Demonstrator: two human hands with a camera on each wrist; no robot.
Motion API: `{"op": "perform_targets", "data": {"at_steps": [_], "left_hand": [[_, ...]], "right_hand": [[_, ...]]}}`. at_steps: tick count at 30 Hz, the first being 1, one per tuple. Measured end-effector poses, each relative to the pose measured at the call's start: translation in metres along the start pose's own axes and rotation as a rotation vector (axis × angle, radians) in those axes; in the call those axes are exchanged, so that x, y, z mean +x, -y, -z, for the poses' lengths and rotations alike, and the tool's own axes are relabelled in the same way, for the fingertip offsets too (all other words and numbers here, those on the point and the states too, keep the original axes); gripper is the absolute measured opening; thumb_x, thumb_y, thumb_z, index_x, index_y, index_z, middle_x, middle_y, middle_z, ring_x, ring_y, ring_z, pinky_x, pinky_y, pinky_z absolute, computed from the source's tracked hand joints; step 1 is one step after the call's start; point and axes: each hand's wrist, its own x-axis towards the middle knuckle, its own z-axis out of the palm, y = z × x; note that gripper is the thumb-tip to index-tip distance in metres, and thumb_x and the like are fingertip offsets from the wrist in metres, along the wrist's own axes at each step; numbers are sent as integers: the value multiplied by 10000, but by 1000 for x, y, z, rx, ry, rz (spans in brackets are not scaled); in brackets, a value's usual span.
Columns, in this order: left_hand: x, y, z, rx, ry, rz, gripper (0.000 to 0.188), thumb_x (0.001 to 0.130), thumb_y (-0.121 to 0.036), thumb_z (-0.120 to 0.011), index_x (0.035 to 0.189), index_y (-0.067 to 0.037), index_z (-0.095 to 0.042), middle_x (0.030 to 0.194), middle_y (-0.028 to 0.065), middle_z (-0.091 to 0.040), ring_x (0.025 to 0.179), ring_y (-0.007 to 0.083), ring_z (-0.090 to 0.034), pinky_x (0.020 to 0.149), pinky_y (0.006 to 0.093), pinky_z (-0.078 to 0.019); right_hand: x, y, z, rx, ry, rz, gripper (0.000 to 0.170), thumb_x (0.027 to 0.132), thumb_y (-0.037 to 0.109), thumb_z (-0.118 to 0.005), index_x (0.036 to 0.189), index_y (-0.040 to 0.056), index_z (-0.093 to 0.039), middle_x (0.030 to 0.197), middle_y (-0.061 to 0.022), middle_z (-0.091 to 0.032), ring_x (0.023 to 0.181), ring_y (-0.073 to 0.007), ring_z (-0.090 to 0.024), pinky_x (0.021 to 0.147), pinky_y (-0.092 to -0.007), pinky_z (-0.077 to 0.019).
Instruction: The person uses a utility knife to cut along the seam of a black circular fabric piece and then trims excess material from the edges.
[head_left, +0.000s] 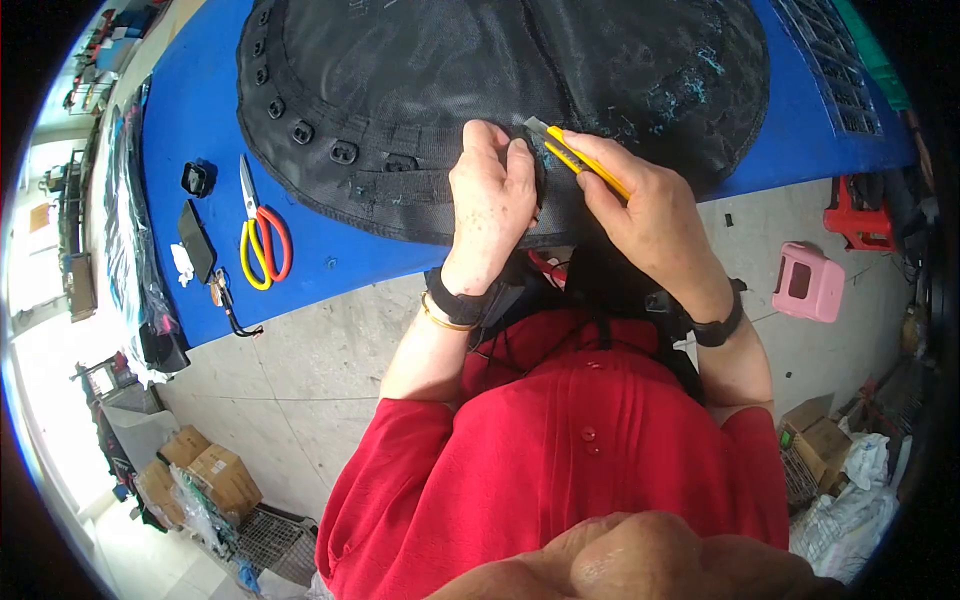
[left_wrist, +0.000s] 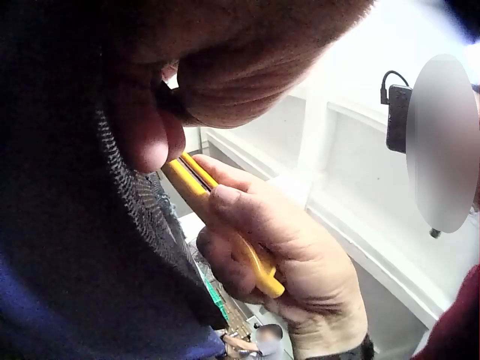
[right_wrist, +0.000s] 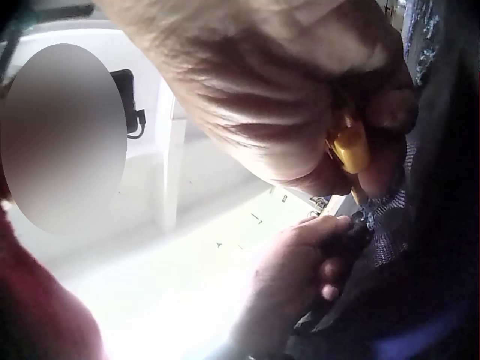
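Note:
A large black mesh piece (head_left: 430, 80) with a row of black plastic fittings (head_left: 343, 152) along its left rim lies over the blue table. My left hand (head_left: 490, 200) grips its near part, fingers curled, thumb on top. Wrapped round a yellow utility knife (head_left: 565, 150), my right hand (head_left: 645, 210) holds the extended blade just beside the left thumb. In the left wrist view, the knife's yellow handle (left_wrist: 259, 274) shows under the right thumb. The right wrist view shows the left hand (right_wrist: 281, 277) pinching a dark fold. Blue thread bits (head_left: 690, 85) dot the mesh's right side.
Scissors with red and yellow handles (head_left: 265, 245) lie on the blue table (head_left: 330, 285) at left, near a black tape-like roll (head_left: 197, 179) and a dark flat case (head_left: 196, 240). A black grid tray (head_left: 830, 70) sits at right. A pink stool (head_left: 808, 283) stands on the floor.

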Motion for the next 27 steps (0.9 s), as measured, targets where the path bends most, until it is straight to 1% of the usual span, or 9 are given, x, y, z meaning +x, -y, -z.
{"op": "perform_targets", "data": {"at_steps": [3, 6, 9, 12, 15, 20, 23, 26, 27], "left_hand": [[1, 2, 0, 7, 1, -9, 189, 1061, -147, -651, 1057, -29, -503, 715, 98, -639, 447, 145, -621, 383, 313, -495], [1, 3, 0, 15, -2, -19, 185, 1061, -144, -648, 1056, -32, -501, 704, 98, -633, 445, 144, -618, 381, 312, -492], [1, 4, 0, 10, -5, -19, 182, 1063, -145, -644, 1059, -35, -500, 710, 96, -633, 445, 141, -616, 376, 307, -488], [1, 7, -1, -13, 1, -4, 182, 1065, -146, -644, 1062, -39, -497, 725, 90, -630, 446, 136, -613, 371, 302, -483], [1, 8, -2, -29, -4, -13, 182, 1065, -140, -646, 1062, -42, -493, 732, 79, -618, 443, 130, -604, 367, 298, -477], [-1, 8, -2, -70, -19, -5, 178, 1065, -117, -646, 1054, -45, -483, 755, 75, -608, 426, 121, -570, 365, 293, -469], [-3, 11, -3, -92, -22, -27, 156, 1069, -106, -637, 1078, -42, -496, 831, 86, -636, 434, 109, -567, 355, 269, -450], [-3, 25, -4, 27, -87, -212, 224, 1040, -132, -688, 1149, -35, -518, 943, 124, -660, 592, 156, -666, 473, 319, -533], [-4, 25, -4, 134, -114, -305, 286, 1019, -160, -718, 1174, -23, -521, 981, 150, -665, 668, 204, -686, 546, 353, -554]], "right_hand": [[2, 1, 1, 14, 1, 32, 363, 995, 137, -688, 1357, 153, -693, 951, -158, -772, 809, -362, -752, 695, -448, -593], [0, 3, 4, -9, 39, 7, 352, 993, 136, -692, 1345, 148, -699, 951, -154, -774, 800, -356, -753, 681, -448, -591], [-4, 1, 4, -53, 31, 44, 334, 990, 136, -698, 1324, 146, -706, 904, -152, -766, 771, -348, -748, 654, -454, -581], [-7, 6, 13, -123, 79, 34, 320, 982, 133, -704, 1302, 148, -713, 848, -148, -750, 746, -338, -742, 631, -457, -568], [-13, 7, 21, -177, 97, 53, 321, 979, 132, -700, 1299, 153, -714, 813, -147, -737, 744, -336, -739, 635, -462, -565], [-26, 9, 40, -104, 165, 13, 320, 981, 141, -691, 1300, 157, -709, 839, -151, -745, 752, -361, -731, 653, -475, -563], [-34, 5, 42, -66, 179, -30, 327, 985, 148, -689, 1311, 166, -697, 865, -160, -751, 759, -377, -727, 660, -481, -561], [-41, 4, 43, -55, 194, -76, 334, 991, 152, -686, 1325, 177, -682, 891, -169, -756, 786, -387, -732, 678, -490, -564], [-42, 3, 43, -53, 199, -90, 336, 994, 153, -685, 1329, 182, -678, 899, -172, -758, 798, -390, -735, 686, -494, -566]]}}
